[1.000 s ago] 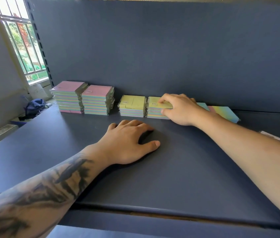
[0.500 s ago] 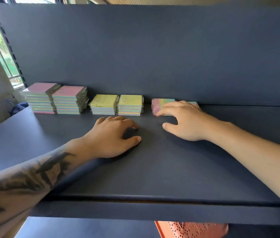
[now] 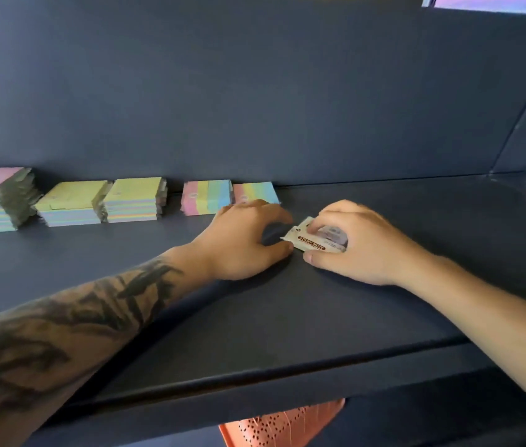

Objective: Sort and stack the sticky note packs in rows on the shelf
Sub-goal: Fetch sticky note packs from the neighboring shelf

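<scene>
The small white sticky note pack with the brown label (image 3: pixel 318 237) sits on the dark blue shelf (image 3: pixel 255 317), pinched under the curled fingers of the right hand (image 3: pixel 361 246). The left hand (image 3: pixel 242 243) rests beside it, fingers loosely bent, thumb near its corner. It could slip if lifted by one edge. The striped pastel pack stacks (image 3: pixel 207 197) sit close behind; a bump might knock them crooked. To the right is open room.

Dark shelf (image 3: pixel 190 333) under rowed sticky note stacks (image 3: pixel 132 200).
</scene>
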Motion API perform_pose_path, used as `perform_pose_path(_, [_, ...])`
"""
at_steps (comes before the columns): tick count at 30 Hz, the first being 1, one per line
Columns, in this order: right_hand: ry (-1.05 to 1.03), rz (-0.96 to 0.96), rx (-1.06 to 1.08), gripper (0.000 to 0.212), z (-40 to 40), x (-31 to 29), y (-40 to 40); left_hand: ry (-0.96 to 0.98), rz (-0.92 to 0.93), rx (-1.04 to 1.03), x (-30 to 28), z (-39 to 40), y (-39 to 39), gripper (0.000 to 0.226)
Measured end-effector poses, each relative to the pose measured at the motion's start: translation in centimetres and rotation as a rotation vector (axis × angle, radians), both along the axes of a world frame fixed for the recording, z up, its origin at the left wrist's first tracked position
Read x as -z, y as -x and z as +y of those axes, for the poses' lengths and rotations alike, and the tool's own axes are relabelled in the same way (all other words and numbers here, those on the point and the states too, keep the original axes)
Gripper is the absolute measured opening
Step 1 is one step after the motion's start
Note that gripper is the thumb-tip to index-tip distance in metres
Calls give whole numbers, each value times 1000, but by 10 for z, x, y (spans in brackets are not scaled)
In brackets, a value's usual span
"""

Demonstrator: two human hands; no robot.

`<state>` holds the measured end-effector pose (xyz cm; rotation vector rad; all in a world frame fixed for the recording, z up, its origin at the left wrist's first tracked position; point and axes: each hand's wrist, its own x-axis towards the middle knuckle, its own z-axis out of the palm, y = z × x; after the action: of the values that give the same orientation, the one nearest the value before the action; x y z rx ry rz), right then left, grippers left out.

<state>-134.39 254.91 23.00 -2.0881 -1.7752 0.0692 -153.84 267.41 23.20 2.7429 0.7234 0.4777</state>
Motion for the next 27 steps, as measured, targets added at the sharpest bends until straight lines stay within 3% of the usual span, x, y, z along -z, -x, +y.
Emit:
perform_pose_path(6, [-141, 197, -86, 30, -2, 17, -10, 101, -193, 113, 18, 6, -1, 37])
perform_pose_path(10, [-243, 474, -219, 19, -6, 15, -10, 102, -276, 187, 19, 7, 2, 24])
perform_pose_path(13, [-356, 629, -245, 36, -6, 14, -12, 150, -333, 178, 19, 2, 0, 7])
perform_pose_path(16, [-368, 762, -247, 53, -5, 11, -10, 241, -363, 143, 15, -2, -1, 11])
perform_pose_path(19, [-334, 814, -258, 35, -7, 10, -9, 325, -438, 109, 10, -5, 0, 20])
perform_pose_path(21, [-363, 725, -239, 49, -11, 10, -8, 405, -486, 103, 8, -6, 1, 31])
perform_pose_path(25, [-484, 155, -226, 67, -15, 8, 3, 562, -547, 65, 2, -6, 5, 58])
perform_pose_path(27, [-501, -23, -265, 66, -12, 4, 9, 640, -561, 38, -2, -4, 9, 68])
